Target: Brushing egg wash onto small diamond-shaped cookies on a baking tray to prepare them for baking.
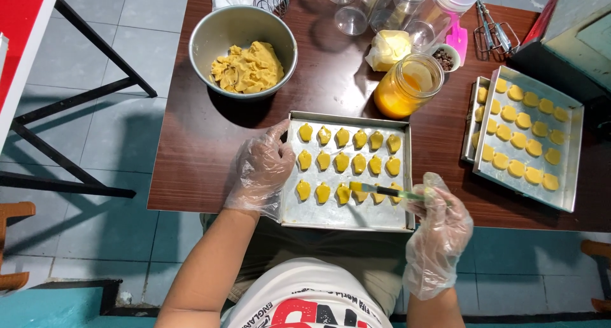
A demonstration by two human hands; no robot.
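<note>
Our gloved right hand [439,229] pinches a green brush [388,191], its tip on a yellow cookie [358,191] in the near row of the baking tray [347,215]. Our left hand [261,172], fingers loosely spread, rests on the tray's left rim.

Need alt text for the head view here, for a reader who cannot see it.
A person's gloved right hand holds a pastry brush over yellow cookie dough pieces on a metal baking tray, while the gloved left hand steadies the tray's left edge. On the brown table behind are a bowl of dough, a jar of yellow liquid and a second filled tray.
</note>
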